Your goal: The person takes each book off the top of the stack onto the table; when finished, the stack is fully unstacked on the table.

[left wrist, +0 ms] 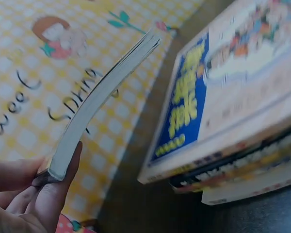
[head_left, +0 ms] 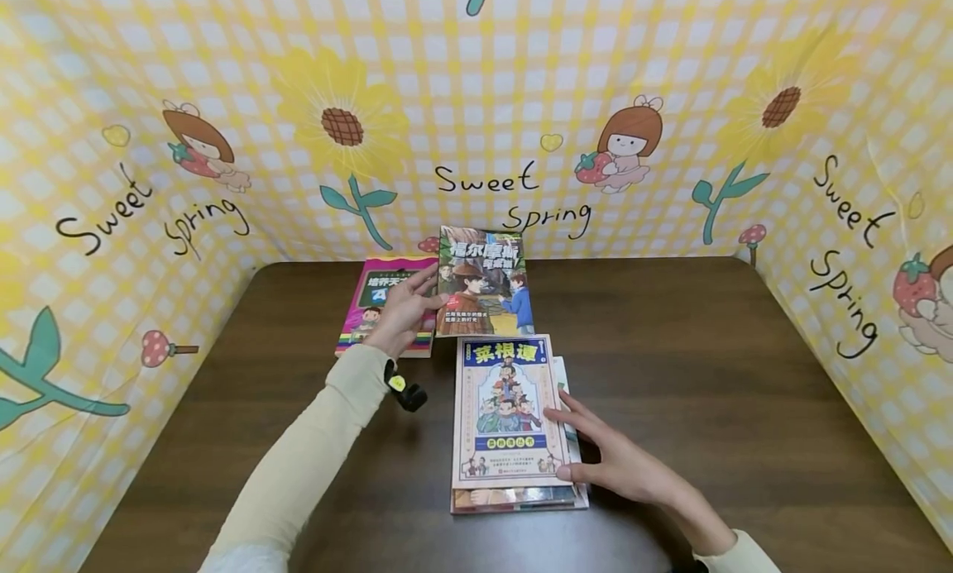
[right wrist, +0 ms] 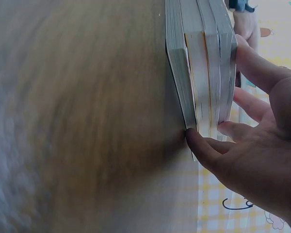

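My left hand [head_left: 403,308] holds a detective-style comic book [head_left: 484,285] by its left edge, thumb on the cover and fingers beneath. In the left wrist view that book [left wrist: 94,104] is lifted, its white page edges showing and slightly bowed. Below it lies a stack of several books, topped by a pale book with a blue title band [head_left: 467,408]. My right hand [head_left: 621,461] touches the stack's right side, its fingers spread. In the right wrist view the fingertips [right wrist: 196,141] rest along the page edges of the stack [right wrist: 199,77].
A pink book [head_left: 356,308] lies at the back left of the brown table [head_left: 707,350], partly hidden by my left hand. Yellow checked cloth [head_left: 462,85] with flowers and cartoon figures stands behind and at both sides. A black strap [head_left: 405,391] is on my left wrist.
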The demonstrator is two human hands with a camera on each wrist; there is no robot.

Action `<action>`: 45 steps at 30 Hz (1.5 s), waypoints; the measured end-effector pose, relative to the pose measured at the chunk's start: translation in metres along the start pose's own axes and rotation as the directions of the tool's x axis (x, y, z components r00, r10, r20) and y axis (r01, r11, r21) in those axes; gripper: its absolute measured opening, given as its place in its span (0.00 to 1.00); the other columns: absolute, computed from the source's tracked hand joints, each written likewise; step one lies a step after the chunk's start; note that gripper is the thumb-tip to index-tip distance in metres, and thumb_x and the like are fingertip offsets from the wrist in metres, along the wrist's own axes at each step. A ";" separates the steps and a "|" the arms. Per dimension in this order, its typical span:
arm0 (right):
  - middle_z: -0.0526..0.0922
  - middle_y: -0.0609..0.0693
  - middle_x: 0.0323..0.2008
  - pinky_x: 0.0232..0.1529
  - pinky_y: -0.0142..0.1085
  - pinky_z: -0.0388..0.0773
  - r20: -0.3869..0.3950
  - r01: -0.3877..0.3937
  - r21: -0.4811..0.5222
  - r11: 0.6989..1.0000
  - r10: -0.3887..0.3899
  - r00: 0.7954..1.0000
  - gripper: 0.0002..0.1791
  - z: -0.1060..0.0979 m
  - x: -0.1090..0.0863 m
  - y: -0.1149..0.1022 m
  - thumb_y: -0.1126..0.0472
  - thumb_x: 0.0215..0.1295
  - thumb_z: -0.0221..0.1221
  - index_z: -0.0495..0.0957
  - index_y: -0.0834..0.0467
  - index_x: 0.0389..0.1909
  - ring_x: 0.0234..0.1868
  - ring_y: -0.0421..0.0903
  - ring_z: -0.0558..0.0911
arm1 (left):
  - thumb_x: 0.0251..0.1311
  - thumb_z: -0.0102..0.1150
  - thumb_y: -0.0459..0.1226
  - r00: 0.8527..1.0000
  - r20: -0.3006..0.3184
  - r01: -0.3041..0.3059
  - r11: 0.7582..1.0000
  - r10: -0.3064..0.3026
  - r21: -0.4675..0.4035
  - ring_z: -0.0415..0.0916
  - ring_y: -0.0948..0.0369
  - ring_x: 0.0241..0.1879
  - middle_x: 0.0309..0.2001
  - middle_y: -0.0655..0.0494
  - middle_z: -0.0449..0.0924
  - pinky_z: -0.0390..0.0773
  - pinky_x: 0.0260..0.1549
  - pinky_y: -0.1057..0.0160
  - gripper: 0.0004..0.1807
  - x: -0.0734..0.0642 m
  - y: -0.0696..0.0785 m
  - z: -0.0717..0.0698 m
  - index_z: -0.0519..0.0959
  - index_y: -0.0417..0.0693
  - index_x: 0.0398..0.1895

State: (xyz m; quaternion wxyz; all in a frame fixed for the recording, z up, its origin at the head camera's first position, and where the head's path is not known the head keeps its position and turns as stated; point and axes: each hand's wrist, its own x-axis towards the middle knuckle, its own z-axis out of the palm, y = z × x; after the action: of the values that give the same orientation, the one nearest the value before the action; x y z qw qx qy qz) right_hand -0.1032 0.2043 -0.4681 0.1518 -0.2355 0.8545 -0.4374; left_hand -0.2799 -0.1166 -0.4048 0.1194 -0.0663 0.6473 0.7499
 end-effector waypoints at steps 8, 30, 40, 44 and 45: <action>0.46 0.52 0.76 0.62 0.65 0.55 0.003 -0.007 0.009 1.000 0.007 1.000 0.38 0.003 0.000 0.001 0.43 0.59 0.64 0.63 0.42 0.71 0.73 0.61 0.49 | 0.64 0.54 0.25 0.998 -0.064 0.020 1.000 -0.021 -0.024 0.76 0.67 0.32 0.75 0.53 0.52 0.64 0.15 0.66 0.36 0.031 -0.020 -0.008 0.60 0.59 0.73; 0.45 0.50 0.76 0.63 0.63 0.56 -0.002 -0.002 -0.015 1.000 0.002 1.000 0.39 0.003 0.000 0.002 0.42 0.60 0.63 0.62 0.41 0.71 0.73 0.61 0.50 | 0.56 0.54 0.22 0.957 -0.006 -0.173 0.582 0.292 0.795 0.77 0.46 0.40 0.51 0.39 0.80 0.76 0.31 0.59 0.23 0.044 -0.039 0.007 0.77 0.35 0.57; 0.44 0.49 0.77 0.63 0.65 0.55 0.014 -0.018 0.007 1.000 0.018 1.000 0.38 0.005 -0.001 0.000 0.43 0.60 0.63 0.61 0.40 0.71 0.73 0.61 0.48 | 0.59 0.55 0.24 0.940 -0.011 -0.177 0.515 0.341 0.839 0.80 0.49 0.36 0.45 0.40 0.82 0.79 0.35 0.54 0.15 0.031 -0.038 0.012 0.80 0.34 0.49; 0.44 0.49 0.77 0.63 0.65 0.55 0.013 -0.014 0.010 1.000 0.013 1.000 0.38 0.004 0.000 0.000 0.43 0.61 0.63 0.61 0.40 0.71 0.73 0.61 0.47 | 0.60 0.54 0.24 0.950 -0.006 -0.177 0.554 0.312 0.813 0.77 0.55 0.25 0.48 0.39 0.81 0.75 0.26 0.59 0.15 0.029 -0.034 0.014 0.80 0.35 0.50; 0.44 0.49 0.77 0.63 0.65 0.55 0.014 -0.012 0.011 1.000 0.012 1.000 0.38 0.003 0.000 0.000 0.43 0.61 0.63 0.61 0.41 0.71 0.74 0.61 0.47 | 0.61 0.54 0.25 0.953 -0.006 -0.174 0.566 0.302 0.806 0.75 0.57 0.21 0.48 0.40 0.81 0.74 0.24 0.61 0.15 0.029 -0.033 0.015 0.80 0.35 0.50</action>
State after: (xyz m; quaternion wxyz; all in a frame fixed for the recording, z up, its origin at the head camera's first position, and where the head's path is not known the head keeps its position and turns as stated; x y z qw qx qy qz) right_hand -0.1017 0.2017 -0.4697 0.1614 -0.2325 0.8524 -0.4396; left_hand -0.2981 -0.0952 -0.4414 -0.0127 0.0285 0.9228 0.3841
